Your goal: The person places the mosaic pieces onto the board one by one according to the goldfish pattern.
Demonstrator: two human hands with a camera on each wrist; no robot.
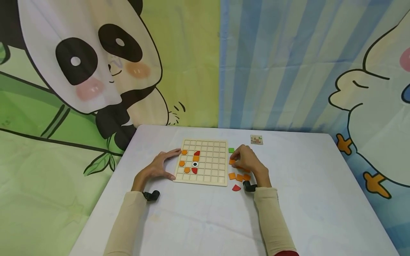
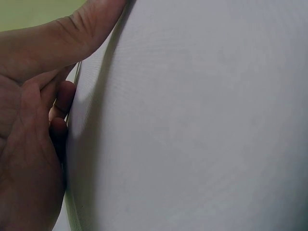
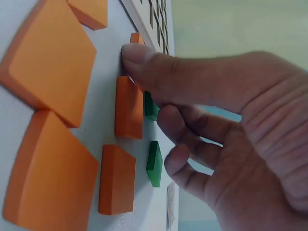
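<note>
My left hand (image 1: 157, 165) spans the left edge of a pale grid board (image 1: 211, 183), thumb near its lower corner and fingertips farther up that edge. Orange round pieces (image 1: 182, 163), an orange square (image 1: 195, 158), red wedge pieces (image 1: 197, 153) and a black-and-white eye piece (image 1: 195, 164) lie on the board. To the board's right, my right hand (image 1: 247, 159) pinches an orange tile (image 3: 136, 37) between thumb and index finger, low over the table. The fingers partly hide this tile. Other orange tiles (image 3: 50, 62) lie on the table close beneath this hand.
Green tiles (image 1: 231, 150) lie beyond the right hand, and a red wedge (image 1: 236, 187) lies nearer. A small patterned card (image 1: 256, 139) rests toward the back of the white table (image 1: 198, 224). Printed curtains (image 1: 192, 71) hang behind it.
</note>
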